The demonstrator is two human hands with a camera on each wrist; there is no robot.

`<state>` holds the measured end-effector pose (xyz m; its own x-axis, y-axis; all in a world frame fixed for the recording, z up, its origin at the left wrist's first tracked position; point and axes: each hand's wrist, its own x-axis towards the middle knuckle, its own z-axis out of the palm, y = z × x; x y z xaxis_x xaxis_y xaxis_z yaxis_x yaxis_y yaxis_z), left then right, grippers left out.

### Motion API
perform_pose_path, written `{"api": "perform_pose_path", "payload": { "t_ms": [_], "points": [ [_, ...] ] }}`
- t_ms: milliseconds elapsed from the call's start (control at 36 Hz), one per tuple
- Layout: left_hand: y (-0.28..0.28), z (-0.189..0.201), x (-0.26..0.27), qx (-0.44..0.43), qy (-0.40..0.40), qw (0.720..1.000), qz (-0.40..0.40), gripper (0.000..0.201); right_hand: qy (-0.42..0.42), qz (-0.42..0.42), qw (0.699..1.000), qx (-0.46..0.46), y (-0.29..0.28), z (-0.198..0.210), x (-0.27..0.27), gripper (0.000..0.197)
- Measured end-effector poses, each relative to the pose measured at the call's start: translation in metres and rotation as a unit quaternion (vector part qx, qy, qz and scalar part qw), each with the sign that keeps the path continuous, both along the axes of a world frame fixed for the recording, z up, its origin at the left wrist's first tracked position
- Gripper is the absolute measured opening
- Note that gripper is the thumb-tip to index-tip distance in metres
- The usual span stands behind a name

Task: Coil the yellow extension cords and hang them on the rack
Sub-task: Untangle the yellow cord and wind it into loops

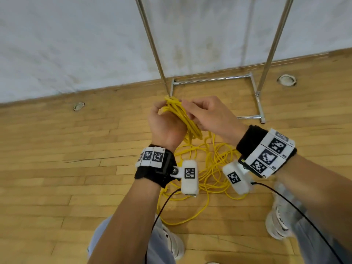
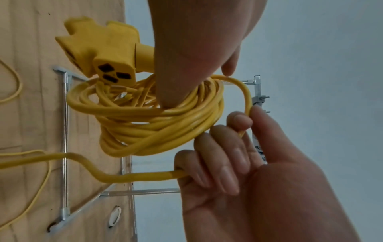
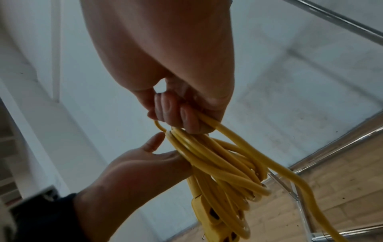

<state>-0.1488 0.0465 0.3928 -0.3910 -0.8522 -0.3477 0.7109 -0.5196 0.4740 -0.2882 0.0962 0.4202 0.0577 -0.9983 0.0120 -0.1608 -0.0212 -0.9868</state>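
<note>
Both hands (image 1: 165,122) grip yellow cord coil (image 2: 157,127); no legible writing.

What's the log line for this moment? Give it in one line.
step: coiling | left hand: holds coil | right hand: grips loose cord | loose cord: trails to floor | rack: behind hands

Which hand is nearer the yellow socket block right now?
Left. The left hand holds the coil right beside the socket block; the right hand pinches the cord strand farther along.

The rack (image 1: 209,79) is cut off above, and the left hand's (image 1: 165,124) fingers hide behind the coil (image 1: 182,115).
</note>
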Motion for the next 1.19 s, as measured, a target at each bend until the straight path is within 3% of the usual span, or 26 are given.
{"api": "perform_pose_path", "payload": {
  "t_ms": [83, 167, 250, 333, 556, 639, 806, 889, 1083, 1194],
  "points": [
    [0.004, 0.001, -0.006, -0.004, -0.019, 1.000, 0.002, 0.033, 0.042, 0.009, 0.999, -0.025, 0.005, -0.002, 0.000, 0.046],
    [0.008, 0.002, -0.012, 0.010, -0.059, 0.997, 0.041, 0.028, 0.070, 0.045, 0.996, -0.036, 0.009, -0.008, 0.004, 0.043],
    [0.005, 0.005, -0.012, 0.026, -0.064, 0.992, 0.102, 0.021, 0.060, 0.084, 0.994, -0.027, 0.013, -0.011, 0.004, 0.039],
    [0.002, 0.020, -0.012, 0.014, -0.069, 0.988, 0.141, 0.028, 0.049, 0.114, 0.992, -0.022, 0.013, -0.008, 0.001, 0.041],
    [-0.002, 0.045, 0.015, 0.000, 0.009, 0.988, 0.152, 0.033, 0.078, 0.204, 0.976, 0.018, 0.008, -0.010, -0.015, 0.066],
    [0.002, 0.046, 0.026, 0.011, 0.030, 0.988, 0.148, 0.036, 0.088, 0.223, 0.969, 0.054, 0.001, -0.016, -0.025, 0.062],
    [0.009, 0.050, 0.039, -0.008, 0.085, 0.991, 0.101, 0.022, 0.160, 0.212, 0.959, 0.105, -0.007, -0.045, -0.047, 0.060],
    [0.010, 0.049, 0.050, -0.022, 0.130, 0.989, 0.064, 0.013, 0.211, 0.159, 0.958, 0.115, -0.012, -0.058, -0.061, 0.062],
    [0.020, 0.052, 0.054, -0.038, 0.097, 0.995, 0.005, 0.001, 0.214, 0.093, 0.968, 0.096, -0.029, -0.077, -0.077, 0.064],
    [0.024, 0.049, 0.056, -0.042, 0.079, 0.996, -0.025, 0.009, 0.258, 0.060, 0.961, 0.076, -0.038, -0.085, -0.092, 0.074]
  ]
}}
